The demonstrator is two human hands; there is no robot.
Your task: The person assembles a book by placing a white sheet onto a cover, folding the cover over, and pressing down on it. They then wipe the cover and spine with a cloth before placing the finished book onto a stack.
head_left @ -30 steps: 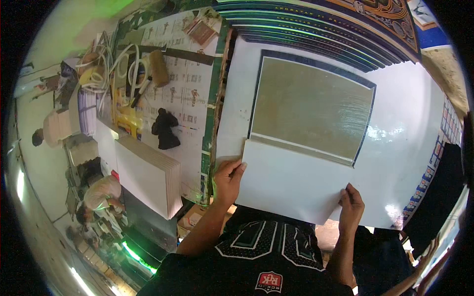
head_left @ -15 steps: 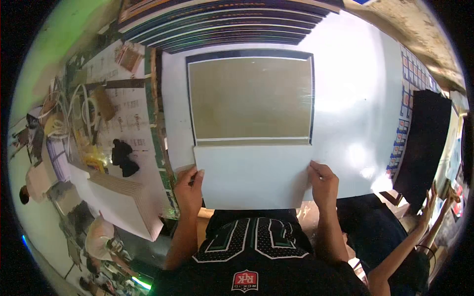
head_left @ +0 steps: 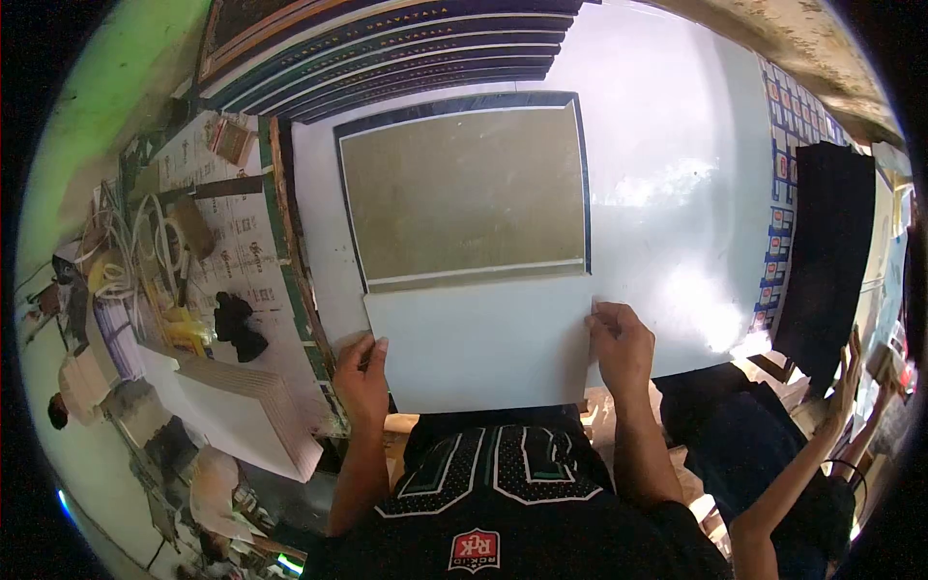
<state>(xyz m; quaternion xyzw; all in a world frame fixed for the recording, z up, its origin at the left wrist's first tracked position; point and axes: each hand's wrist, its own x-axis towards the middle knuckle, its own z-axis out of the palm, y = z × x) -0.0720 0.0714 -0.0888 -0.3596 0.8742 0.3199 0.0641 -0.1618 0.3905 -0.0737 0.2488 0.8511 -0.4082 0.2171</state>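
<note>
A pale white board lies at the front edge of the worktable. My left hand pinches its left edge between thumb and fingers. At the opposite edge, my right hand grips the board with its fingers closed. Directly beyond the board lies a greyish-tan panel with a white line and a dark border. The white board meets or overlaps its near side; which of the two, I cannot tell.
Dark framed panels are stacked at the back. White boards are stacked at left, below a black cloth. A black sheet lies at right on the white tabletop, near another person's arms.
The view has turned and shifted slightly, so the table and panels appear tilted and further left. Both hands stay on the board's edges. The other person's arms have moved a little.
</note>
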